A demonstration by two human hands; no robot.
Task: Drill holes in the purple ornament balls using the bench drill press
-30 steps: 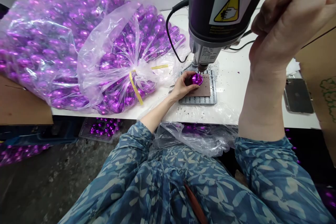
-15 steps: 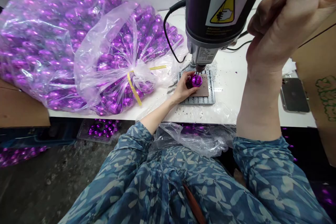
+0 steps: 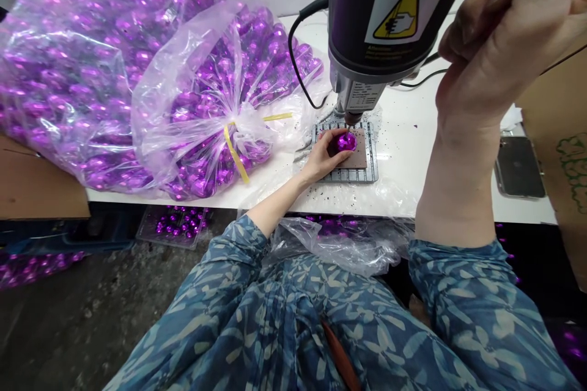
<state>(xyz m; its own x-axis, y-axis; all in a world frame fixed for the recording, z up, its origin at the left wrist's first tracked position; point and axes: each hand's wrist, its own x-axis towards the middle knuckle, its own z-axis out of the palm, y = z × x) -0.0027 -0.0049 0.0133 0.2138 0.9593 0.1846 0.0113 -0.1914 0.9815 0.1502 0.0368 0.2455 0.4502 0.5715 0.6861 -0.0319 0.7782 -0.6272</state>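
My left hand (image 3: 323, 154) grips a shiny purple ball (image 3: 345, 142) and holds it on a brown pad (image 3: 358, 157) under the spindle of a bench drill press (image 3: 385, 18). The pad lies on a grey ribbed base plate (image 3: 351, 175) on the white table (image 3: 403, 153). My right hand (image 3: 499, 36) is raised at the upper right, fingers curled round the press lever, which is mostly hidden inside the hand.
Two big clear bags of purple balls (image 3: 137, 85) fill the table's left, one tied with a yellow strip (image 3: 233, 153). A phone (image 3: 520, 166) and a cardboard box (image 3: 564, 128) lie at right. A plastic bag (image 3: 339, 241) rests in my lap. Purple balls in a tray (image 3: 177, 223) sit on the floor.
The purple ball has shifted slightly under the drill tip in my left hand. My right hand stays on the lever; the view has wobbled a little.
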